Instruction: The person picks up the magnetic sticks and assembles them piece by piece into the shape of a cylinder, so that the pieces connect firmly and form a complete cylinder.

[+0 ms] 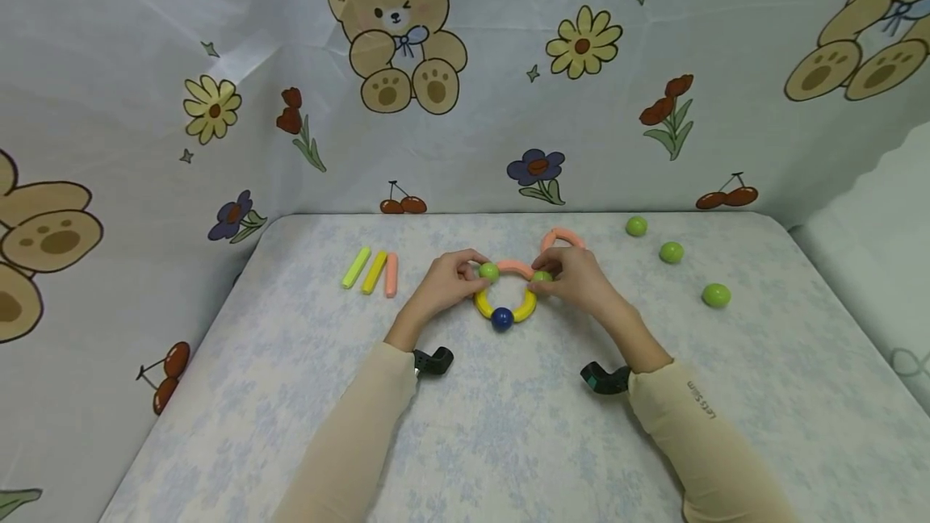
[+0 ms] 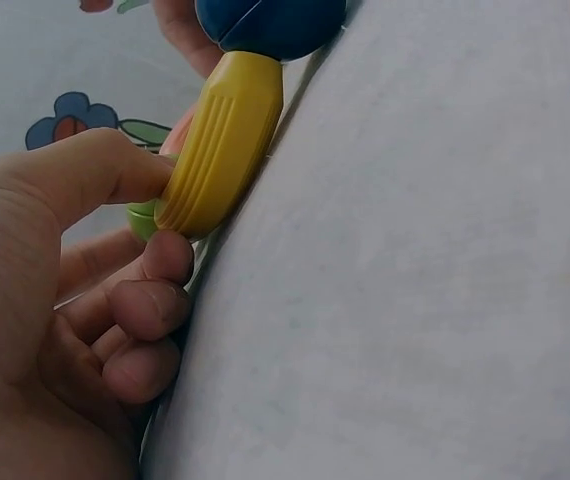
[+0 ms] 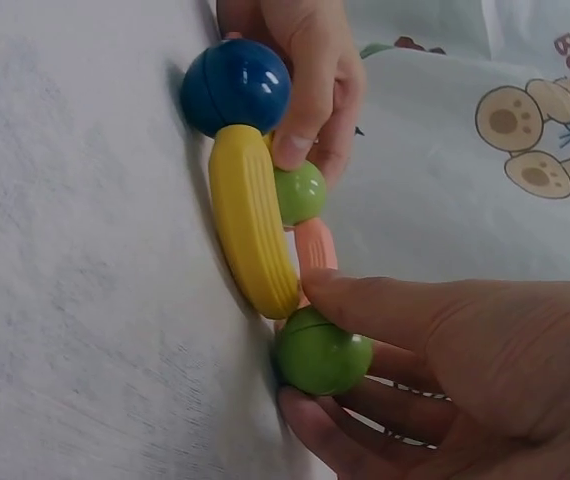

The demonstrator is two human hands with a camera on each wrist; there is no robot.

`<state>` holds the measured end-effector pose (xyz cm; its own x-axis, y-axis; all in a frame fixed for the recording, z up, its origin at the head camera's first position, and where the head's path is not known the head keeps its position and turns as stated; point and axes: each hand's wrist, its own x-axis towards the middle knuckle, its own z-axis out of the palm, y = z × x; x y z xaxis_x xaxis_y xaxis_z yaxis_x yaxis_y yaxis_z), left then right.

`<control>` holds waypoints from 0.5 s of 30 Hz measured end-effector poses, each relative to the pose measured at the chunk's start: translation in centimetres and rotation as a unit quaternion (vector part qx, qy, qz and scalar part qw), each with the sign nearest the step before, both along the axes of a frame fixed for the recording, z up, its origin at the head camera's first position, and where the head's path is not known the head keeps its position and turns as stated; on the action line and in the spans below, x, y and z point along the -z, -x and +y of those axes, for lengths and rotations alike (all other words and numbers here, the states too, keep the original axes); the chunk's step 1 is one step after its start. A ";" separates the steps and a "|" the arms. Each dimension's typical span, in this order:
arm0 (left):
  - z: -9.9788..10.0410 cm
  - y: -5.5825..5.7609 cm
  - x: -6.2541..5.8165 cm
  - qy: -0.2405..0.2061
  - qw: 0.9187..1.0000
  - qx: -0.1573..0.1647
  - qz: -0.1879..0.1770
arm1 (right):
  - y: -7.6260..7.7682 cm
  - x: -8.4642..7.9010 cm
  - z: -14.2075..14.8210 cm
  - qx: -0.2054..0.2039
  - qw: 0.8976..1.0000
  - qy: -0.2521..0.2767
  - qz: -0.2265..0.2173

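A small ring lies on the table between my hands. At its near side a blue ball [image 1: 502, 319] joins two yellow curved rods [image 3: 245, 220], and a pink curved rod [image 1: 514, 267] forms the far side. My left hand [image 1: 446, 281] pinches the ring's left green ball [image 1: 488, 271] between thumb and fingers; in the left wrist view the yellow rod mostly covers that ball. On the other side, my right hand [image 1: 577, 279] grips the right green ball [image 3: 325, 352], thumb on top beside the pink rod's end and fingers beneath.
Behind the right hand lies another pink curved piece [image 1: 562, 236], partly covered. Left of the ring are three straight rods: yellow-green [image 1: 356, 268], yellow [image 1: 374, 272] and pink [image 1: 391, 274]. Three loose green balls [image 1: 672, 253] are spread at the right. A patterned cloth [image 1: 479, 168] hangs behind the table.
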<state>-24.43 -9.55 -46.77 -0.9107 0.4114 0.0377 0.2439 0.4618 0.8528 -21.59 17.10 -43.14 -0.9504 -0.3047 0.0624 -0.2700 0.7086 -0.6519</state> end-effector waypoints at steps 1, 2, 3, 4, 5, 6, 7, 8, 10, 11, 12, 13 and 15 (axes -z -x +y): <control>0.0 0.0 0.0 0.000 1.000 0.001 0.000 | 0.0 0.1 -0.1 0.002 1.000 0.000 0.005; 0.0 0.0 0.1 0.001 1.000 0.001 0.001 | 0.0 0.2 -0.2 0.006 1.000 0.000 0.009; 0.0 0.0 0.1 0.002 1.000 0.001 0.002 | 0.0 0.3 -0.3 0.009 1.000 0.001 0.011; 0.0 0.0 0.2 0.003 1.000 0.001 0.004 | 0.0 0.4 -0.5 0.013 1.000 0.000 0.013; 0.0 0.1 0.2 0.003 1.000 0.002 0.004 | -0.1 0.5 -0.6 0.016 1.000 0.000 0.014; 0.0 0.1 0.2 0.004 1.000 0.003 0.005 | -0.1 0.6 -0.7 0.020 1.000 -0.001 0.015; 0.0 0.1 0.3 0.005 1.000 0.003 0.006 | -0.1 0.6 -0.8 0.024 1.000 -0.002 0.014; 0.0 0.1 0.3 0.006 1.000 0.002 0.007 | -0.1 0.7 -1.0 0.026 1.000 -0.006 0.014; 0.0 0.2 0.3 0.006 1.000 0.002 0.006 | -0.2 0.8 -1.3 0.027 0.999 -0.015 0.012; 0.0 0.2 0.3 0.007 1.000 0.001 0.005 | -0.2 0.9 -1.4 0.027 0.999 -0.020 0.011; 0.0 0.2 0.2 0.007 1.000 0.001 0.005 | -0.2 0.9 -1.6 0.028 0.999 -0.025 0.012; 0.0 0.2 0.2 0.008 1.000 -0.001 0.005 | -0.2 0.9 -1.7 0.025 0.999 -0.030 0.013; 0.1 0.2 0.1 0.010 1.000 -0.002 0.003 | -0.3 1.0 -1.9 0.022 0.999 -0.038 0.017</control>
<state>-24.61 -9.50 -46.91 -0.9124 0.4077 0.0360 0.2474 0.4793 0.8421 -21.32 15.17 -44.15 -0.9608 -0.2672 0.0736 -0.2584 0.7679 -0.5862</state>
